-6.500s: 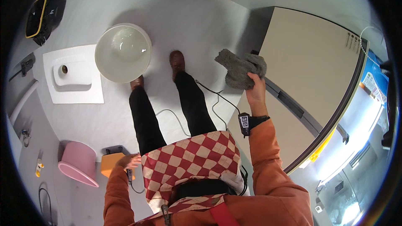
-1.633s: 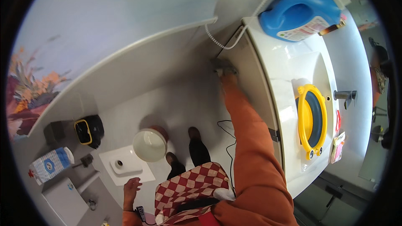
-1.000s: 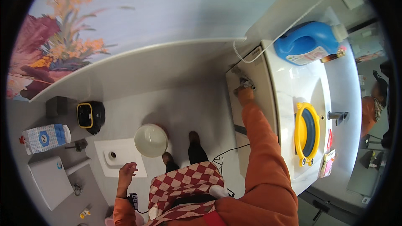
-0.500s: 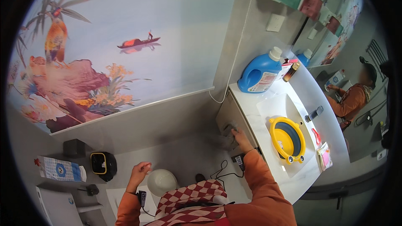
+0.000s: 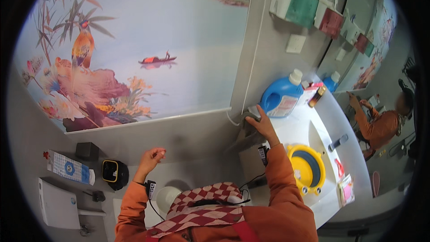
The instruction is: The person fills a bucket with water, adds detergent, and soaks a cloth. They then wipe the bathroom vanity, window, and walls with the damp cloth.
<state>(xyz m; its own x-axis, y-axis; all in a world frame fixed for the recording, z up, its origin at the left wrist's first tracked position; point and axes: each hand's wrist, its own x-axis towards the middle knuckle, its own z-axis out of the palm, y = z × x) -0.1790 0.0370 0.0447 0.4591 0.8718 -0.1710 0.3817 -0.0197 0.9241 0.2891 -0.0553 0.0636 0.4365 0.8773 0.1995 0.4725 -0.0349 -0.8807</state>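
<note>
Gripped in my right hand [image 5: 264,127] is a grey cloth [image 5: 249,117], held at the left edge of the white washstand counter [image 5: 286,129]. Part of the cloth appears to hang down the cabinet side, blurred and dark. Just beyond that hand stands a blue detergent bottle [image 5: 281,95] with a white cap. My left hand [image 5: 152,160] is raised over the floor on the left, its fingers curled together with nothing visible in them. Nearest to it is a white round bowl-like thing [image 5: 168,198], partly hidden by my checked apron.
A yellow and grey basin [image 5: 307,170] sits in the sink beside the tap [image 5: 338,142]. Along the counter's back are a small brown bottle [image 5: 317,97] and a pink packet [image 5: 346,190]. A black bin [image 5: 114,175] and a tissue pack [image 5: 69,168] are at the left wall.
My right hand has risen with the cloth from the cabinet side to the counter edge beside the blue bottle. My left hand has moved slightly up. The view has shifted.
</note>
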